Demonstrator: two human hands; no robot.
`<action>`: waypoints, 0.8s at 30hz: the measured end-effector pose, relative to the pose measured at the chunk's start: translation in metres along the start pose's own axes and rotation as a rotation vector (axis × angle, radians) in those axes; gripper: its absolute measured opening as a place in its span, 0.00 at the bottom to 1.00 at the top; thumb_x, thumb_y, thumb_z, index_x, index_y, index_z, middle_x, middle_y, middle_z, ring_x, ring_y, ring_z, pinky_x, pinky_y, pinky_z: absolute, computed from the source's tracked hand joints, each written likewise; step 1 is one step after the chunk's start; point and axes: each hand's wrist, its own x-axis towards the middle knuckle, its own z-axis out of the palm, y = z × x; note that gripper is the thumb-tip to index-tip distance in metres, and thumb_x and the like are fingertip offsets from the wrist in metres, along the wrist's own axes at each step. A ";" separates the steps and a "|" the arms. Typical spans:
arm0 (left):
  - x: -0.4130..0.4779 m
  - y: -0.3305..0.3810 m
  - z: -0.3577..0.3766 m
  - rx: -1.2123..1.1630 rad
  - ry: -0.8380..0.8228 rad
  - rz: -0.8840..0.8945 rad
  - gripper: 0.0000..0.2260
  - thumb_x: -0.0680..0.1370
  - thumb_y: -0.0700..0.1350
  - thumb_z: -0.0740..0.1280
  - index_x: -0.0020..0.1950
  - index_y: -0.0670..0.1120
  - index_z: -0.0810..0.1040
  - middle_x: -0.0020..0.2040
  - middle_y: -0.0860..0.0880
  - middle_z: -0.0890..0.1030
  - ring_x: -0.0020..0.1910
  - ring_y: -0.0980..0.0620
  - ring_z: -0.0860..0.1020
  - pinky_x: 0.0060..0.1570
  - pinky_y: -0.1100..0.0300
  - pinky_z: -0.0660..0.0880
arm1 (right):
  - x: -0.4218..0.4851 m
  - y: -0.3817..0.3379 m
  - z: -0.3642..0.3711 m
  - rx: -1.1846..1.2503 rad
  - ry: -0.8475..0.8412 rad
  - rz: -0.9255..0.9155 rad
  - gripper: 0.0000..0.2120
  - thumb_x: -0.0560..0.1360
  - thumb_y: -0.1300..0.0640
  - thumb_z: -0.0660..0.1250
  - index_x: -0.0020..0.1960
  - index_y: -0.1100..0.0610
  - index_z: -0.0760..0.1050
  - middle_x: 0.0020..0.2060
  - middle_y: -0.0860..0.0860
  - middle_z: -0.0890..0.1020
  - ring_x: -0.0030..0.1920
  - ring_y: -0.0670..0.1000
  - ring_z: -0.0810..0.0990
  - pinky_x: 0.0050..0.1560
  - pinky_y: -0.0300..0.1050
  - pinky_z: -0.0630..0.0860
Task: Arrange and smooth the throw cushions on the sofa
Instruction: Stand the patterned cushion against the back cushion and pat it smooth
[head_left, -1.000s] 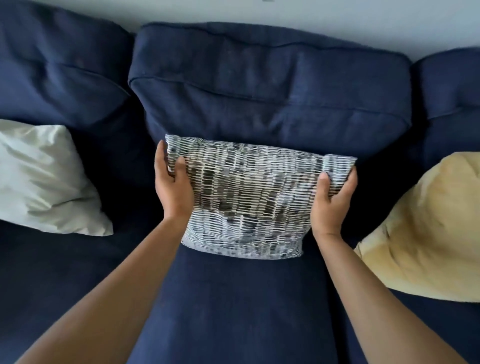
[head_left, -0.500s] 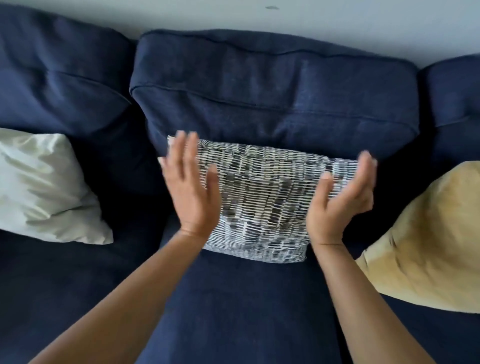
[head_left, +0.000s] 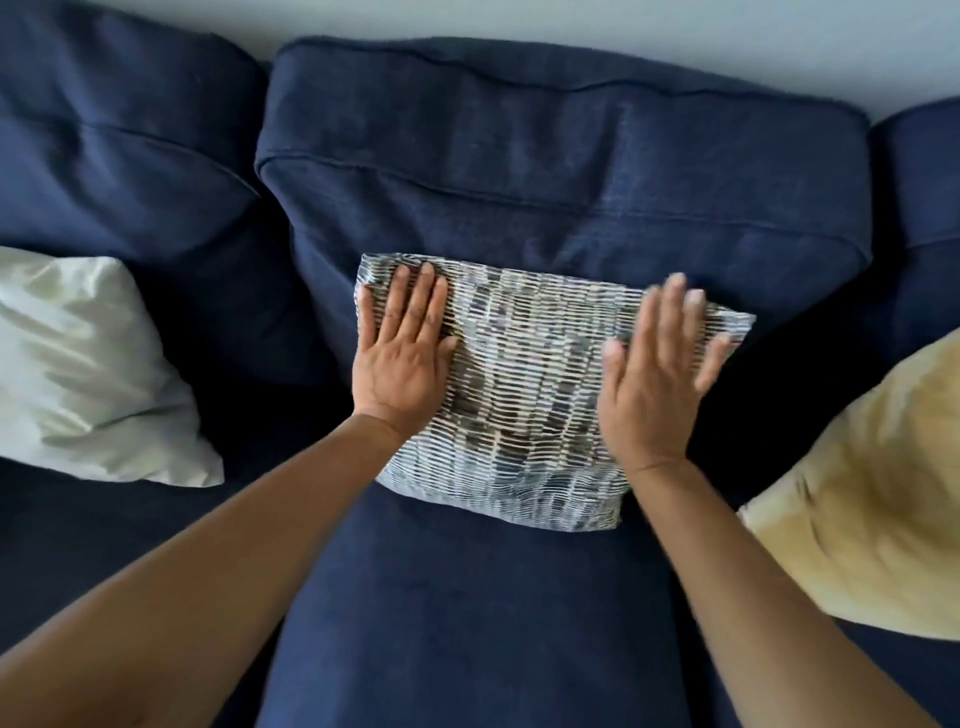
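Against the middle back cushion of the navy fabric sofa (head_left: 519, 623), a black-and-white woven-pattern throw cushion (head_left: 530, 405) is leaning, between a pale satin cushion (head_left: 88, 374) and a yellow cushion (head_left: 872, 493). Left hand (head_left: 402, 353) and right hand (head_left: 654, 384) are lying flat on it, fingers spread, gripping nothing.

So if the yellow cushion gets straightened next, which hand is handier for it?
Probably the right hand: it lies on the patterned cushion's right side, nearest the yellow cushion. The left hand is further away.

pale grey wall (head_left: 675, 36) behind, along the top edge
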 end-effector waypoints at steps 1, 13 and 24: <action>0.000 0.003 0.001 -0.002 0.000 -0.029 0.27 0.85 0.55 0.47 0.82 0.46 0.51 0.82 0.49 0.52 0.82 0.47 0.47 0.77 0.46 0.33 | -0.008 -0.021 -0.001 0.051 -0.004 -0.093 0.28 0.84 0.49 0.51 0.80 0.60 0.52 0.80 0.55 0.50 0.80 0.54 0.47 0.78 0.61 0.42; 0.009 0.001 -0.007 -0.042 0.110 -0.142 0.27 0.85 0.53 0.49 0.82 0.44 0.51 0.83 0.45 0.50 0.81 0.41 0.47 0.77 0.35 0.42 | -0.036 0.052 0.030 -0.170 -0.139 -0.096 0.32 0.83 0.45 0.47 0.81 0.58 0.40 0.81 0.54 0.44 0.80 0.53 0.39 0.76 0.57 0.34; -0.040 0.009 0.078 0.072 0.276 0.358 0.29 0.84 0.59 0.50 0.82 0.48 0.48 0.83 0.48 0.50 0.81 0.50 0.42 0.79 0.46 0.42 | -0.042 0.040 0.046 -0.088 -0.001 0.094 0.31 0.85 0.46 0.46 0.80 0.63 0.44 0.80 0.60 0.49 0.80 0.57 0.46 0.77 0.64 0.44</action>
